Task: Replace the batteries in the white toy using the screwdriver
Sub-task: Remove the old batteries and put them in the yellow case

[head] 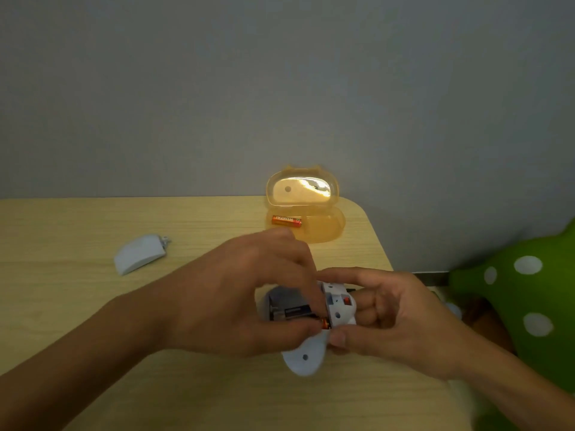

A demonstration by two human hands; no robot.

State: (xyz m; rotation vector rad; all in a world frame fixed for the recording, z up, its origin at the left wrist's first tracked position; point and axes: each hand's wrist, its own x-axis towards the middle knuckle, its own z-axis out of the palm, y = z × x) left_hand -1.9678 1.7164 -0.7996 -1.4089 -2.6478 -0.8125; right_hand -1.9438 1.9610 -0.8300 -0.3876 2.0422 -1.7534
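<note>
The white toy [337, 309] lies near the table's right edge with its battery compartment uncovered. My right hand [395, 321] grips the toy from the right side. My left hand [249, 293] reaches over the compartment, thumb and fingers pinching an orange battery [324, 323] at its edge. The toy's white cover [140, 253] lies apart at the left. Another orange battery [287, 220] rests in the open orange case [323, 228] behind my hands. No screwdriver is visible.
The wooden table [93, 306] ends at a rounded corner behind the orange case and drops off on the right. A green soft thing with white dots [522, 290] sits beyond the right edge. A grey wall stands behind.
</note>
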